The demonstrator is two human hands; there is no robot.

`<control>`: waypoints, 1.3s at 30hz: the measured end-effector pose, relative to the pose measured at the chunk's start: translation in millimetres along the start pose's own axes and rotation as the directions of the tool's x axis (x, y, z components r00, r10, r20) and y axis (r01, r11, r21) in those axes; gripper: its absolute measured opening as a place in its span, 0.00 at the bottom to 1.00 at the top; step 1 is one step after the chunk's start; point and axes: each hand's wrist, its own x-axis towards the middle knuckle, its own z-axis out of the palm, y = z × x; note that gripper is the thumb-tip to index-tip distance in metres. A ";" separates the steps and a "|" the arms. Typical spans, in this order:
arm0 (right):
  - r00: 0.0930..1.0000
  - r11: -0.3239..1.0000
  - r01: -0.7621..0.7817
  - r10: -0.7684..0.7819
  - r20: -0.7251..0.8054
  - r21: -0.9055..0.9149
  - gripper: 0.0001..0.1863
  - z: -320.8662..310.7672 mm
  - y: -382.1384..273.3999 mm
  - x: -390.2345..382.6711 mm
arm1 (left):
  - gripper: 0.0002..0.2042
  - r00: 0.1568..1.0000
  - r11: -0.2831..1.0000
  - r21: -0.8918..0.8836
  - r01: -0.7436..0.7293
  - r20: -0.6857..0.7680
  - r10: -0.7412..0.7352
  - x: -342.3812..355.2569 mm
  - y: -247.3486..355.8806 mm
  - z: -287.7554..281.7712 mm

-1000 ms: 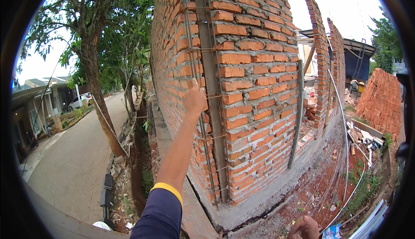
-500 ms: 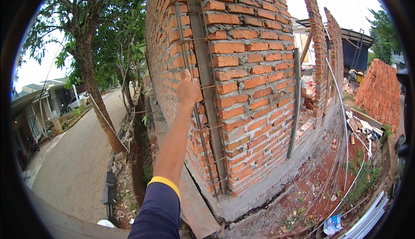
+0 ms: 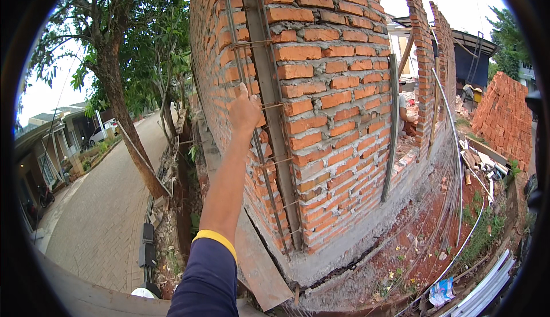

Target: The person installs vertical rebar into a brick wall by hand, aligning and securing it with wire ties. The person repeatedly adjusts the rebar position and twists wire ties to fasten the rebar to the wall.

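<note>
My left hand [image 3: 245, 111] reaches up to the brick corner and is closed on a thin vertical steel rebar [image 3: 232, 30]. The rebar has short cross ties [image 3: 250, 44] and runs beside a grey vertical board [image 3: 263, 71] set in the corner of the rough brick wall [image 3: 321, 116]. My forearm, in a navy sleeve with a yellow band, comes up from the lower edge. My right hand is out of view.
A paved lane [image 3: 97, 214] and a tree [image 3: 137, 156] lie left. A plank [image 3: 263, 282] runs along the wall foot. Partly hidden, a person [image 3: 403, 108] is beyond the wall opening. Stacked bricks [image 3: 501, 119], pipes [image 3: 475, 291] and loose rods are right.
The scene has shifted slightly up and left in the picture. My left hand stays on the rebar. My right hand, seen at the lower right a second ago, has left view.
</note>
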 end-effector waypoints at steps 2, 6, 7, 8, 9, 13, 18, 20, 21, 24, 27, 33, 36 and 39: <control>1.000 1.000 -0.021 0.021 0.012 0.001 0.20 -2.1 13.3 6.6 | 0.27 1.000 1.000 -0.002 0.008 0.011 -0.008 -0.3 0.5 -0.1; 1.000 0.994 0.020 -0.018 0.023 -0.107 0.18 -12.6 33.3 10.4 | 0.27 0.996 0.996 0.045 -0.074 -0.044 0.076 -0.3 -0.7 0.6; 0.999 0.991 0.032 -0.028 0.034 -0.126 0.18 -17.7 37.9 11.5 | 0.27 0.996 0.996 0.046 -0.074 -0.050 0.077 -0.1 -1.6 1.7; 0.999 0.989 0.040 -0.034 0.043 -0.145 0.18 -24.0 46.1 7.7 | 0.27 0.996 0.996 0.047 -0.070 -0.044 0.072 1.4 -2.6 2.5; 0.992 0.972 0.123 -0.112 0.064 -0.198 0.19 -27.5 54.8 7.3 | 0.27 0.997 0.997 0.043 -0.070 -0.042 0.072 2.6 -3.4 4.0; 0.999 0.994 -0.041 0.037 -0.040 -0.099 0.22 -31.8 92.0 18.3 | 0.28 0.996 0.996 0.055 -0.071 -0.048 0.074 5.8 -7.9 9.3; 0.986 0.966 -0.162 0.150 -0.075 -0.199 0.22 -49.3 109.8 5.7 | 0.29 0.998 0.997 0.065 -0.051 -0.043 0.054 12.6 -17.2 19.5; 0.989 0.951 -0.123 0.095 -0.111 -0.282 0.18 -54.3 112.4 -7.6 | 0.29 0.988 0.985 0.130 -0.117 -0.081 0.128 16.4 -23.6 25.4; 0.984 0.941 -0.137 0.094 -0.151 -0.308 0.17 -56.2 114.6 -13.8 | 0.29 0.981 0.975 0.164 -0.150 -0.100 0.168 18.1 -27.3 27.7; 0.980 0.916 -0.108 0.034 -0.195 -0.387 0.17 -60.0 124.2 -25.4 | 0.29 0.965 0.958 0.186 -0.218 -0.109 0.241 21.9 -34.6 30.5; 0.976 0.891 -0.148 0.062 -0.208 -0.429 0.17 -64.5 133.8 -28.8 | 0.30 0.977 0.982 0.093 -0.162 -0.125 0.173 22.2 -31.0 26.3; 0.974 0.864 -0.167 0.071 -0.214 -0.475 0.17 -74.1 145.1 -23.7 | 0.29 0.984 0.987 0.110 -0.117 -0.119 0.130 11.5 -16.4 18.1; 0.978 0.841 -0.151 0.052 -0.200 -0.520 0.17 -78.5 151.8 -16.8 | 0.28 0.986 0.983 0.140 -0.115 -0.107 0.130 12.7 -19.1 19.1; 0.995 0.862 -0.055 0.008 -0.095 -0.504 0.17 -77.2 148.1 -0.8 | 0.29 0.985 0.978 0.157 -0.141 -0.075 0.154 14.6 -21.2 22.4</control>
